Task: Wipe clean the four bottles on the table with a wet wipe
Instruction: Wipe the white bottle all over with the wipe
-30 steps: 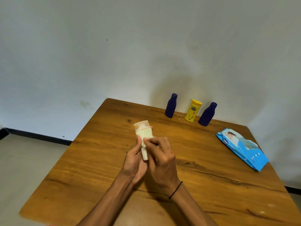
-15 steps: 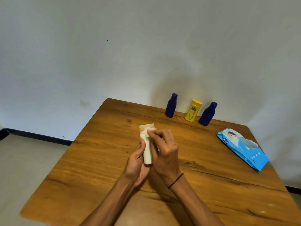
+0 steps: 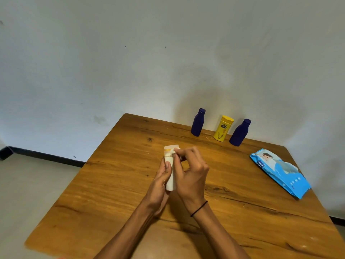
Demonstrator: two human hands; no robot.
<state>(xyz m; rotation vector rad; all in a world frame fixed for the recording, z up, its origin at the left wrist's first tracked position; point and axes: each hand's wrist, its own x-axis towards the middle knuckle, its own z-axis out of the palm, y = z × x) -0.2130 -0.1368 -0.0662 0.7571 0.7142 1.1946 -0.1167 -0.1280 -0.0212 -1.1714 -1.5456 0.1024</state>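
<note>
My left hand grips a cream-coloured bottle from the left and holds it upright above the middle of the table. My right hand presses a white wet wipe with its fingertips against the bottle's top, near the cap. My fingers hide most of the wipe. Three more bottles stand in a row at the table's far edge: a dark blue bottle, a yellow bottle and a second dark blue bottle.
A blue pack of wet wipes lies on the right side of the wooden table. A pale wall rises just behind the row of bottles. The floor drops away to the left.
My right hand has slid the wipe from the middle of the bottle up to its cap. The left hand keeps its hold. The far bottles and the pack have not moved.
</note>
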